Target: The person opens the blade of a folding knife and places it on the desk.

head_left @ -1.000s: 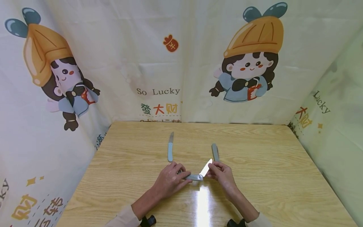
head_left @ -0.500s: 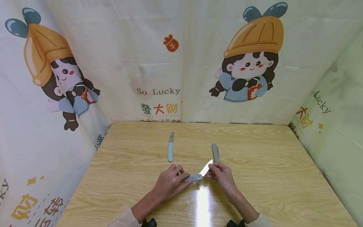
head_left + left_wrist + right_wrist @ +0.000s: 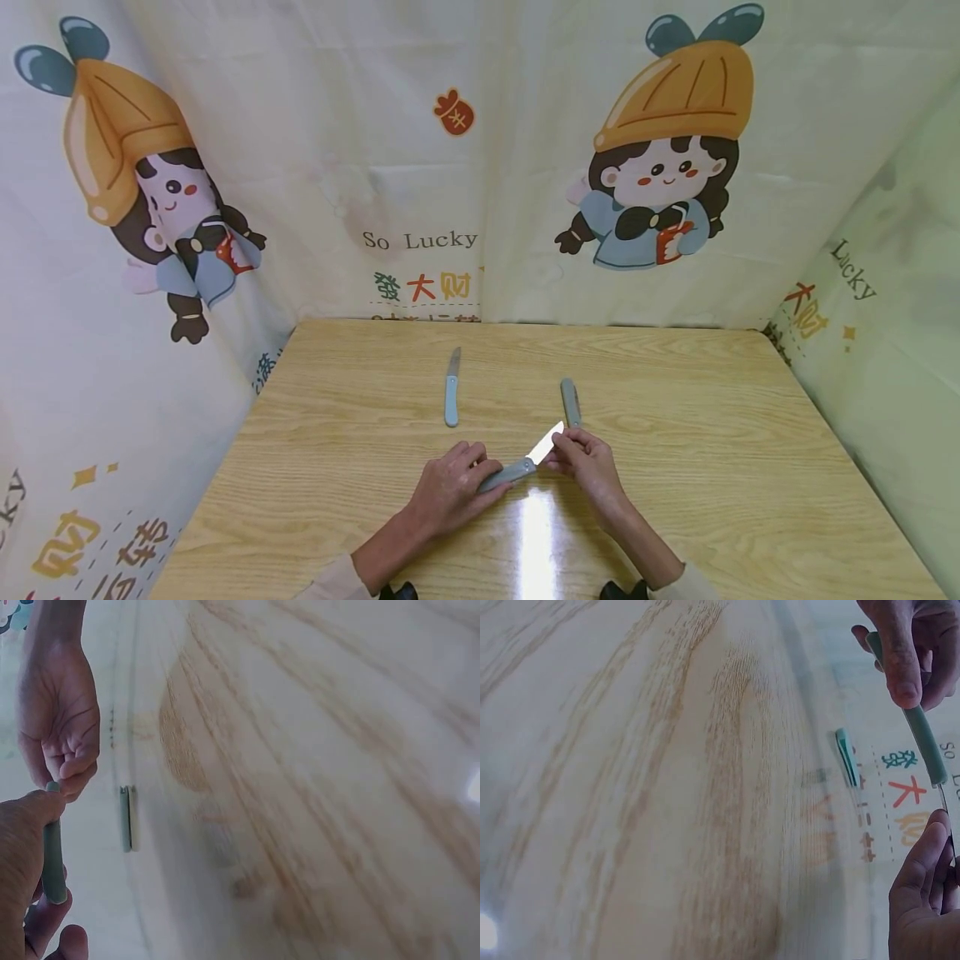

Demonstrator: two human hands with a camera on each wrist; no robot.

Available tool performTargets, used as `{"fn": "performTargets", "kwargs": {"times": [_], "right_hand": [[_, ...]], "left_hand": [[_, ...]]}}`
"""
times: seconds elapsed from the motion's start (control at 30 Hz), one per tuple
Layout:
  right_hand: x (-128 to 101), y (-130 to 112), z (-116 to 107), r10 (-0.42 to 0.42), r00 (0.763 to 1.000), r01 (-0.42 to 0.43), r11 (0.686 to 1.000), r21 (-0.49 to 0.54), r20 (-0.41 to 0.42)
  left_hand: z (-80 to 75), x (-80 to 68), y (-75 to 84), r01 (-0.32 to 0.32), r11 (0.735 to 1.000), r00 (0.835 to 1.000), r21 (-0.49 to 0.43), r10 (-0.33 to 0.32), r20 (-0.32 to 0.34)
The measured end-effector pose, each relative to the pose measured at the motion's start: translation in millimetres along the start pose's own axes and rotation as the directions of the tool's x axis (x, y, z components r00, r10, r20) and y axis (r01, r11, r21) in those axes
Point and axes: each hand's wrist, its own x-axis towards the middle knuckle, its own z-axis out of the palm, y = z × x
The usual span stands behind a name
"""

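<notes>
Cartoon-printed cloth (image 3: 465, 167) walls in a pale wooden table (image 3: 675, 467) bearing two more folding knives (image 3: 451, 388) (image 3: 571, 402). Near its front edge, the left hand (image 3: 450, 490) grips the half-open knife's (image 3: 517, 470) green handle while the right hand (image 3: 588, 458) pinches its blade.

Grey-green knife handle (image 3: 504, 476), pale wood-grain table (image 3: 675, 433), cream cartoon-print curtain (image 3: 337, 167).
</notes>
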Motion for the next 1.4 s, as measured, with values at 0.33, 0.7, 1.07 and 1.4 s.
{"fn": "performTargets", "kwargs": {"times": [0.33, 0.7, 1.07, 1.4], "right_hand": [[1, 2, -1, -0.02, 1.0, 0.02, 1.0, 0.013, 0.004], [1, 1, 3, 0.006, 0.999, -0.005, 1.0, 0.022, -0.037], [2, 2, 3, 0.005, 0.998, -0.003, 0.999, 0.04, -0.058], [2, 2, 1, -0.032, 0.999, 0.032, 0.998, 0.063, 0.0]], "left_hand": [[2.3, -1.0, 5.4, 0.043, 0.999, 0.999, 0.026, -0.043, -0.003], [8.5, -1.7, 8.4, 0.066, 0.998, 0.997, 0.009, -0.065, -0.043], [5.8, 1.6, 9.9, 0.061, 0.995, 0.998, 0.076, -0.06, -0.018], [3.2, 10.4, 12.2, 0.065, 0.992, 0.994, 0.107, -0.074, 0.085]]}}
